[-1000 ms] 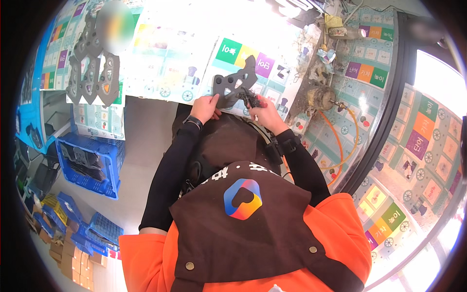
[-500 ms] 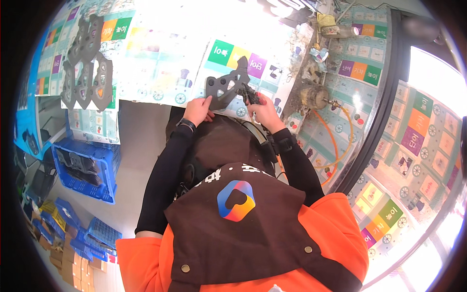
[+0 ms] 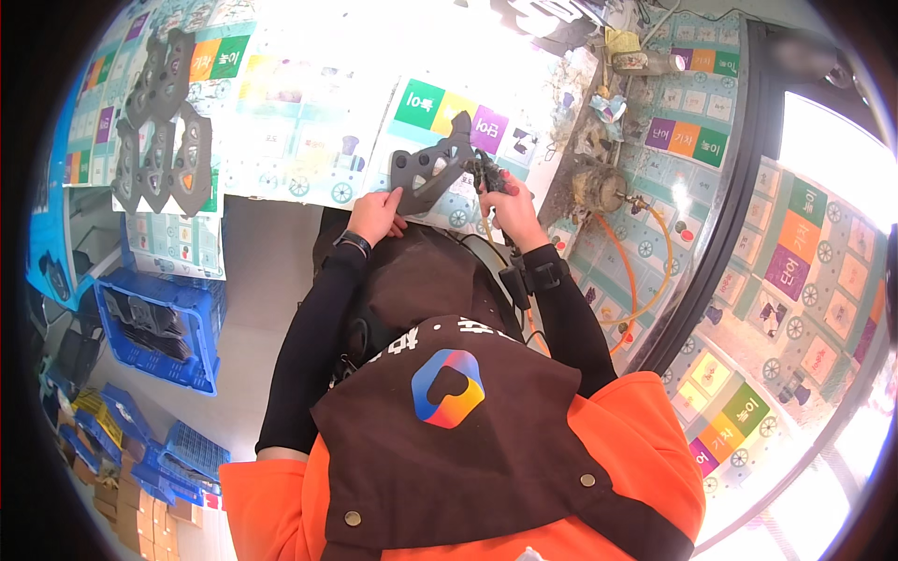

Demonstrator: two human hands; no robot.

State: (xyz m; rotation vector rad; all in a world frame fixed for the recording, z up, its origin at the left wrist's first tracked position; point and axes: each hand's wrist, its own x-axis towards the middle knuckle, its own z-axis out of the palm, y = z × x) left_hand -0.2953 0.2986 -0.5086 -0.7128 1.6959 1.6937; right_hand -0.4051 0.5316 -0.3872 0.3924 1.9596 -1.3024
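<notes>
A dark grey plastic part (image 3: 423, 175) with cut-out openings lies at the near edge of the covered table. My left hand (image 3: 376, 214) grips its lower left corner between thumb and fingers. My right hand (image 3: 515, 211) is closed around a grimy black spray gun (image 3: 485, 173) with a bit of red on it. The gun's head is close to the right end of the part; whether they touch I cannot tell. Some of my right fingers are hidden behind the gun and hand.
Several similar grey parts (image 3: 154, 164) lie at the table's left. A blue crate (image 3: 201, 366) with dark parts stands below them. On the right is a crusted pot (image 3: 595, 187) with an orange hose (image 3: 635, 278). Illustrated sheets cover the table (image 3: 295, 150) and wall.
The spray gun has shifted slightly right and turned more upright, away from the middle of the grey part. My left hand keeps its hold on the corner.
</notes>
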